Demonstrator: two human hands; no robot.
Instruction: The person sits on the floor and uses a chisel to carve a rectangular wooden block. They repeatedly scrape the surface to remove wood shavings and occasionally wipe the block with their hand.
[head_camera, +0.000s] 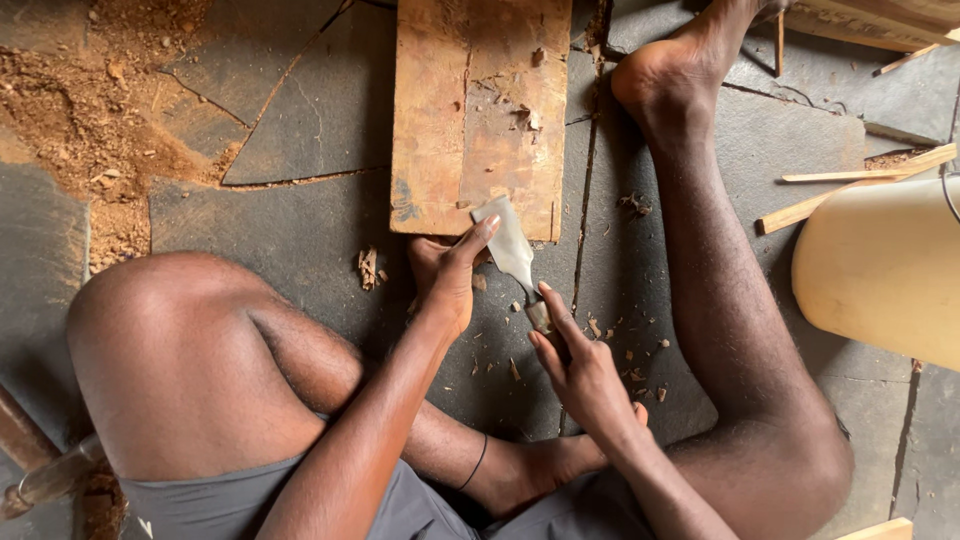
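Note:
I sit on a stone floor with a wooden board lying in front of me. My right hand grips the handle of a broad flat chisel, whose pale blade reaches up to the board's near edge. My left hand rests by the blade, with a fingertip pressing on its upper face. Small wood chips lie scattered around both hands. My bent left leg and outstretched right leg flank the board.
Reddish sawdust is heaped at the upper left. Thin wooden strips lie at the right beside a pale rounded object. A dark wooden piece sits at the lower left. Cracks run through the grey slabs.

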